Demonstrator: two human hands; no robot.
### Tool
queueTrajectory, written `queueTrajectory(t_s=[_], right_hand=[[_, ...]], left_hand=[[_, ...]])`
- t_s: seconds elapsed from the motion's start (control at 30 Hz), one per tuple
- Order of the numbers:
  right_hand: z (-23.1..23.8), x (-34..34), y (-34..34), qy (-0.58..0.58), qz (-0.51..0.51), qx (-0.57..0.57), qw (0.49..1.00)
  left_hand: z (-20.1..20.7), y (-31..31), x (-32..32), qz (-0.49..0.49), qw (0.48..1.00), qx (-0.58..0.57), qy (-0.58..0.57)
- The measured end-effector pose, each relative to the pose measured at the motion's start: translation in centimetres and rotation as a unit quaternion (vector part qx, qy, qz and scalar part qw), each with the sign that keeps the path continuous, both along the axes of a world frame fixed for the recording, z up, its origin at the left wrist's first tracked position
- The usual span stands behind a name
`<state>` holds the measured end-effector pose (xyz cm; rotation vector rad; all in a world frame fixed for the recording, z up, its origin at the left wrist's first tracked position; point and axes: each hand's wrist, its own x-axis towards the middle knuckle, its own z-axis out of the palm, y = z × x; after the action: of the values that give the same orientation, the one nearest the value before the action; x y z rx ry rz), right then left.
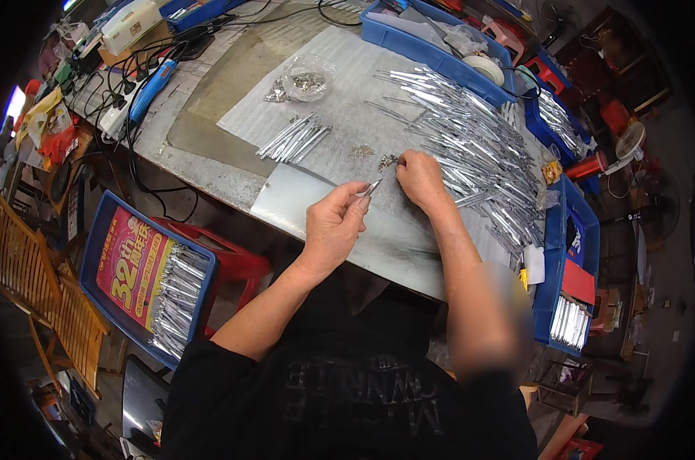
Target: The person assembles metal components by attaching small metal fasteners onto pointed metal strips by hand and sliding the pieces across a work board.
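Observation:
My left hand point(334, 224) is closed, pinching a slim silver metal strip point(374, 186) whose tip points up and to the right. My right hand point(420, 179) rests on the table just right of it, fingers pressed together at a little pile of small dark metal parts point(386, 162). Whatever its fingertips may hold is hidden. Another small heap of tiny brassy parts point(361, 152) lies just left of that pile. To the left is a bundle of silver metal strips point(295, 138); to the right spreads a large heap of similar strips point(470, 146).
An open plastic bag of small metal parts point(305, 79) lies farther back on the table. Blue bins point(432, 47) line the far and right sides. At lower left, a blue tray point(95, 264) of strips sits over a red stool point(244, 264). Black cables point(137, 165) hang at the left edge.

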<state>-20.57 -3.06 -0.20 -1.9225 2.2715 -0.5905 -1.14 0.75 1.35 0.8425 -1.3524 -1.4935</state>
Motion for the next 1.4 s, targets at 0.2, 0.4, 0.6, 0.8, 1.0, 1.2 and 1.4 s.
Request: queueTrajectory(t_s=[0.2, 0.4, 0.6, 0.8, 1.0, 1.2, 1.4], right_hand=[[0.7, 0.4, 0.6, -0.038, 0.0, -0.018, 0.999], [2.6, 2.4, 3.4, -0.339, -0.038, -0.062, 0.938], [2.0, 4.7, 6.3, -0.682, -0.004, -0.109, 0.723], [1.7, 6.2, 7.1, -0.78, 0.038, -0.145, 0.607], [2.1, 6.9, 7.1, -0.792, 0.037, -0.143, 0.593], [1.7, 7.2, 7.1, -0.751, 0.03, -0.154, 0.641], [0.6, 7.7, 7.0, -0.618, 0.031, -0.227, 0.752]], left_hand=[[-0.5, -0.1, 0.2, 0.014, 0.996, -0.086, -0.025], [-1.0, -0.5, 0.0, 0.024, 0.993, -0.114, -0.007], [-0.5, -0.3, -0.9, 0.007, 0.997, -0.075, 0.032], [-0.4, 0.1, -1.7, -0.003, 0.997, -0.068, 0.044], [-0.4, 0.2, -1.8, 0.008, 0.994, -0.1, 0.034], [-0.4, 0.2, -1.6, 0.013, 0.995, -0.101, 0.023], [-0.4, 0.3, -2.0, 0.025, 0.993, -0.111, 0.019]])
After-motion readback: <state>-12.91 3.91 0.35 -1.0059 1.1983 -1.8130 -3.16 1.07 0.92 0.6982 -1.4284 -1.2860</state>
